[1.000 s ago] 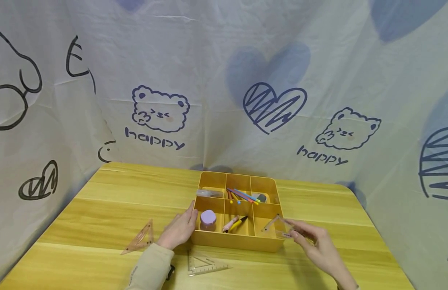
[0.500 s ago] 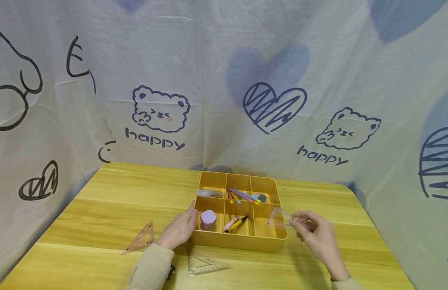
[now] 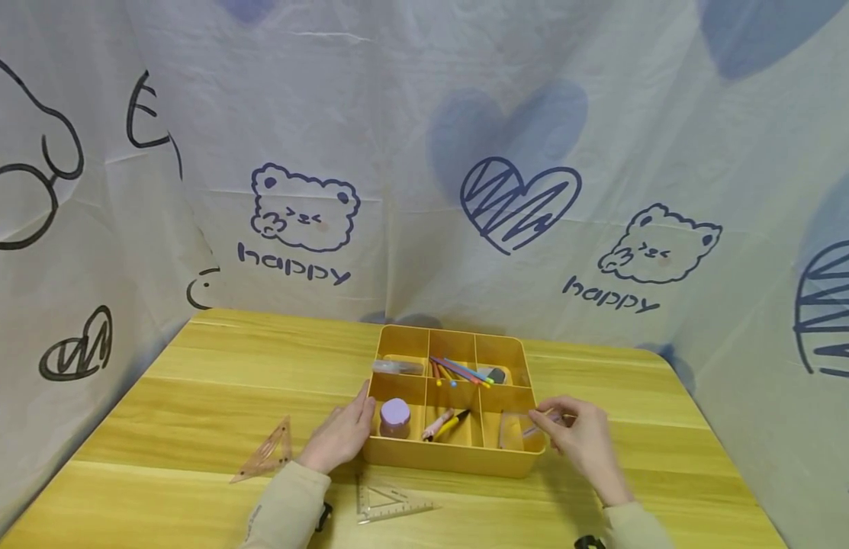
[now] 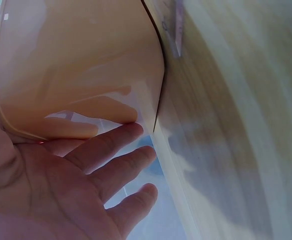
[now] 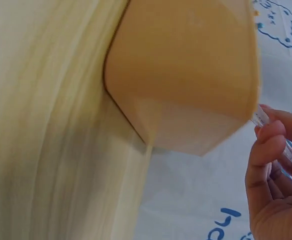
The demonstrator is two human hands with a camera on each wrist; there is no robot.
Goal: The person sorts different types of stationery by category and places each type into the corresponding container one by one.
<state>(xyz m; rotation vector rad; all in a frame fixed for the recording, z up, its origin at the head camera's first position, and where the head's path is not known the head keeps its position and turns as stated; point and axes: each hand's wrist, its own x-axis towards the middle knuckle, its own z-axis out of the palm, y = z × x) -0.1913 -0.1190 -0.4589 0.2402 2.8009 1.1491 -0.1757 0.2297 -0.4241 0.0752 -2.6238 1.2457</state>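
My left hand lies against the left side of a yellow divided organizer box; in the left wrist view its fingers extend along the box wall. At the opposite side, my right hand pinches a clear set square between thumb and fingers. The set square reaches over the rim into the front right compartment; whether it touches the bottom cannot be seen. In the right wrist view, only a bit of the clear plastic shows at the fingertips.
On the table lie a pinkish set square and a clear one. Other compartments hold a purple-lidded jar, a yellow-and-black pen, several coloured pencils and a clear item. A printed curtain hangs behind.
The right hand drew slightly right with the set square, then came back left to the box rim, turning the set square over the front right compartment. The left hand has stayed in place.
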